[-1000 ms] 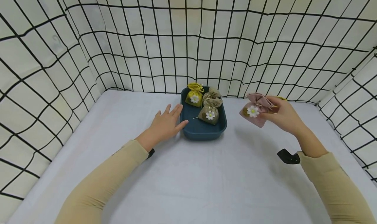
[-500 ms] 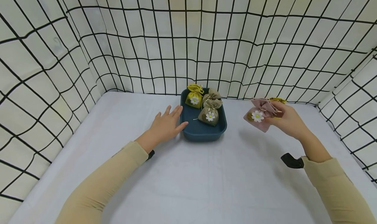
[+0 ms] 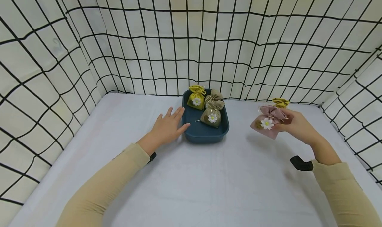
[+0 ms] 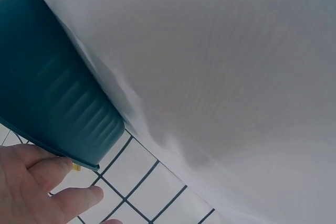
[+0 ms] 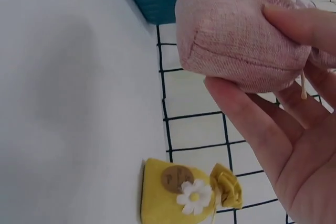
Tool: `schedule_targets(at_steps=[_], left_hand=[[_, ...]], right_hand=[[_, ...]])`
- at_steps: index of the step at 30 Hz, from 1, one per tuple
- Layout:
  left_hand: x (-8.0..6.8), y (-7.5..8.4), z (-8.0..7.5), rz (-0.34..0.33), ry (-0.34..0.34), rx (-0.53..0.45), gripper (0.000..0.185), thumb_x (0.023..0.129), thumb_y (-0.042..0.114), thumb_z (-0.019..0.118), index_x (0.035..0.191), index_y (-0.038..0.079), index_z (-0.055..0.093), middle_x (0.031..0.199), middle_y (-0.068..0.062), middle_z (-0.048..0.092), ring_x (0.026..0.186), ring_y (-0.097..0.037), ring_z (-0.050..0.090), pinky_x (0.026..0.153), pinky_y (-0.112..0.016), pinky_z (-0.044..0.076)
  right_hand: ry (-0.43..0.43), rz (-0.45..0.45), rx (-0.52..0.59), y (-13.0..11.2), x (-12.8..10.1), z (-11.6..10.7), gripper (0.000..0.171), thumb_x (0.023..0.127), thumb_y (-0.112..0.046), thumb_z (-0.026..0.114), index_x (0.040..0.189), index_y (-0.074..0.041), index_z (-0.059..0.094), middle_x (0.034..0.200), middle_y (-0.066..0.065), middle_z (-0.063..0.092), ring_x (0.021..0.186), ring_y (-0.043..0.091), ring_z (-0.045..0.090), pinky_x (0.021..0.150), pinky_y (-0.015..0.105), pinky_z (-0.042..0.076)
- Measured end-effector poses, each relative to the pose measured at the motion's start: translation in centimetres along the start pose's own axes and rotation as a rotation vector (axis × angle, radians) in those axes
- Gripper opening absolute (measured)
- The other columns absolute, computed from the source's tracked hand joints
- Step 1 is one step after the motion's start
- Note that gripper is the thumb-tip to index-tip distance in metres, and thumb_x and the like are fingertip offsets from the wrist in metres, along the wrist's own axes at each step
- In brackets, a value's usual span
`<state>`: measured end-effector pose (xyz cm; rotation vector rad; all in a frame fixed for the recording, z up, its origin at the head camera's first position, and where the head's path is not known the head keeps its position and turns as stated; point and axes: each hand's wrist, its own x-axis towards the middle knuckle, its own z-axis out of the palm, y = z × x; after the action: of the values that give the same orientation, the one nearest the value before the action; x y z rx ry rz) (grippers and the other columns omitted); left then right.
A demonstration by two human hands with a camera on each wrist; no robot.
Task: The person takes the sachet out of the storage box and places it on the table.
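Note:
My right hand holds a pink pouch with a white daisy on it, lifted above the table to the right of the blue tray. In the right wrist view my fingers curl round the pink pouch. My left hand lies flat on the table, fingers straight and touching the tray's left rim; the left wrist view shows its fingertips by the tray wall. In the tray sit a yellow pouch and two olive pouches.
Another yellow pouch lies on the table behind my right hand, seen also in the right wrist view as a yellow pouch. A black-gridded cream cloth wall surrounds the white table on three sides.
My right hand has carried the pink pouch to the right and lower, away from the tray, uncovering the yellow pouch behind it. The left hand has stayed put.

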<state>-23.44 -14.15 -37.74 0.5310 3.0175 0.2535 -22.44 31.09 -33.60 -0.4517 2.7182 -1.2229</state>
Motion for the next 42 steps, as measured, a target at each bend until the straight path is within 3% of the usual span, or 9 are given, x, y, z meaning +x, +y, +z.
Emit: schedule_targets(at_steps=[8, 18, 28, 34, 42], left_hand=[[-0.1, 0.0, -0.1, 0.004, -0.001, -0.008, 0.080, 0.107, 0.056, 0.042, 0.165, 0.007, 0.016, 0.169, -0.009, 0.019, 0.154, -0.040, 0.014, 0.115, -0.068, 0.021], [0.1, -0.1, 0.2, -0.002, 0.003, 0.004, 0.079, 0.107, 0.056, 0.041, 0.165, 0.009, 0.016, 0.169, -0.008, 0.019, 0.154, -0.040, 0.014, 0.115, -0.068, 0.021], [0.2, -0.2, 0.3, -0.007, -0.007, -0.003, 0.080, 0.107, 0.057, 0.040, 0.165, 0.009, 0.015, 0.170, -0.008, 0.018, 0.155, -0.040, 0.012, 0.116, -0.068, 0.020], [0.2, -0.2, 0.3, -0.006, -0.003, -0.013, 0.079, 0.107, 0.057, 0.041, 0.165, 0.009, 0.015, 0.169, -0.007, 0.018, 0.155, -0.039, 0.012, 0.116, -0.068, 0.020], [0.1, -0.2, 0.2, 0.001, -0.001, -0.011, 0.080, 0.107, 0.058, 0.039, 0.165, 0.009, 0.015, 0.169, -0.008, 0.018, 0.154, -0.040, 0.013, 0.116, -0.068, 0.021]], right_hand=[[-0.063, -0.024, 0.044, 1.3, 0.0, 0.0, 0.054, 0.095, -0.004, 0.070, 0.143, 0.008, 0.049, 0.118, 0.007, 0.060, 0.099, 0.002, 0.061, 0.080, 0.020, 0.054], [-0.059, 0.029, 0.047, 2.4, 0.2, -0.3, 0.063, 0.095, -0.004, 0.069, 0.150, 0.009, 0.041, 0.125, 0.013, 0.058, 0.100, 0.000, 0.060, 0.081, 0.021, 0.054], [-0.023, 0.056, 0.000, 4.4, 0.2, -1.2, 0.066, 0.094, -0.008, 0.072, 0.151, 0.008, 0.042, 0.124, 0.007, 0.059, 0.099, -0.002, 0.058, 0.081, 0.018, 0.051], [0.003, 0.081, 0.006, 5.6, 0.0, -1.9, 0.068, 0.095, -0.009, 0.072, 0.153, 0.008, 0.039, 0.118, -0.014, 0.056, 0.100, -0.010, 0.055, 0.080, 0.017, 0.051], [0.032, 0.079, 0.013, 6.4, -0.5, -2.6, 0.064, 0.096, -0.009, 0.071, 0.148, 0.012, 0.041, 0.106, -0.026, 0.058, 0.097, -0.010, 0.056, 0.078, 0.017, 0.051]])
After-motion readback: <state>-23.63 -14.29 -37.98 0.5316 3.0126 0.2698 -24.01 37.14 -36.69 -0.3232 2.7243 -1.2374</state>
